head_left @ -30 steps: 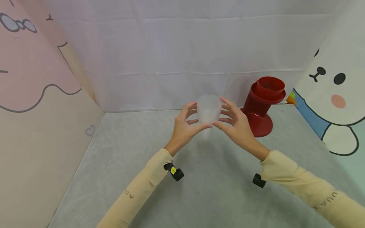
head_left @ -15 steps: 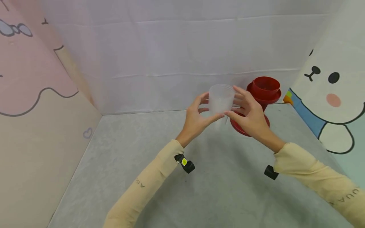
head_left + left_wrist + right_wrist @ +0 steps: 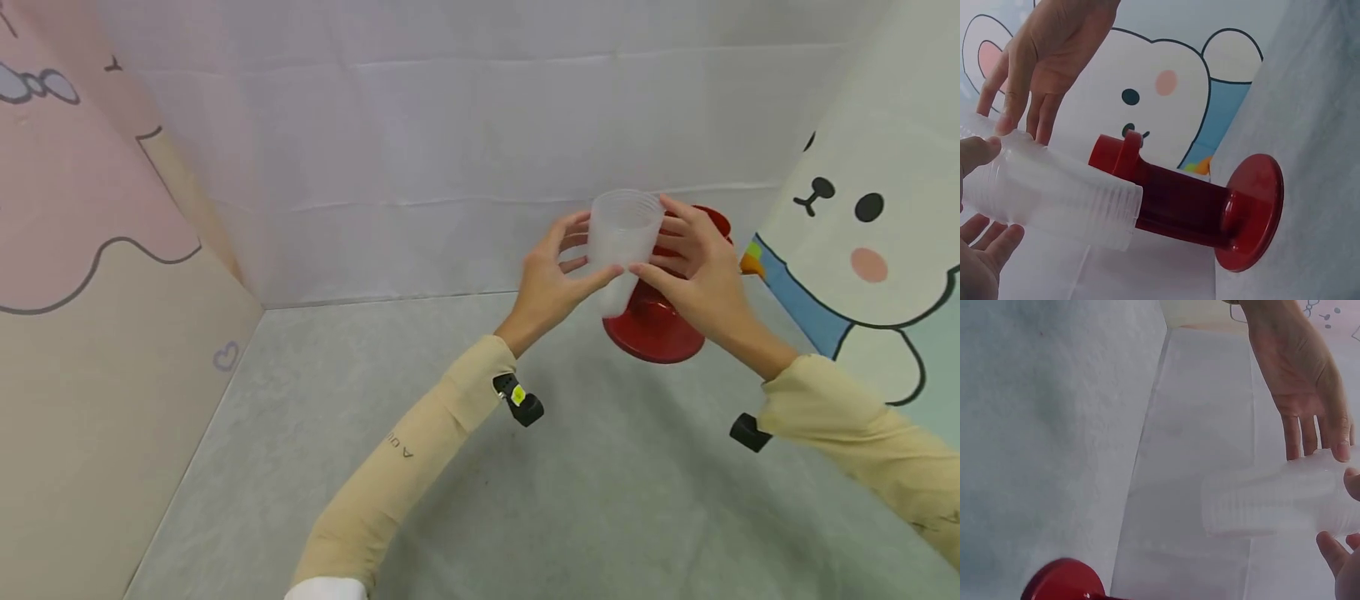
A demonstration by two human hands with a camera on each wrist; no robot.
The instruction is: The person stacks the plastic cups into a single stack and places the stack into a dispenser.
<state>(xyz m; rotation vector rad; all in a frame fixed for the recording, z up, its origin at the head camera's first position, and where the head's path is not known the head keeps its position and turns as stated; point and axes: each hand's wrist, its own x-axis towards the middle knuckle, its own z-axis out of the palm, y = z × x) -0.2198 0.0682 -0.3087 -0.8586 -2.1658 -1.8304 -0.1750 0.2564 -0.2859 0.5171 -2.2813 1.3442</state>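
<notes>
A stack of nested, translucent plastic cups (image 3: 622, 229) is held up between both hands, raised above the table. My left hand (image 3: 551, 275) grips its left side, thumb in front and fingers behind. From the right, my right hand (image 3: 705, 279) holds it the same way, the thumb tips close together. Many rims show along the stack (image 3: 1079, 194) in the left wrist view. Just behind it stands a red stand (image 3: 652, 329) with a round, wide base and a cup-shaped top, partly hidden by the right hand. In the left wrist view the stack overlaps the red stand (image 3: 1185, 203).
The grey table (image 3: 375, 400) reaches back to a white cloth wall (image 3: 450, 125). Cartoon-printed panels rise on the left (image 3: 97, 333) and on the right (image 3: 862, 250). A black wrist camera (image 3: 521, 400) sits on the left sleeve.
Both hands have carried the cup stack right and upward, from left of the red stand to in front of it. The red stand has stayed on the table.
</notes>
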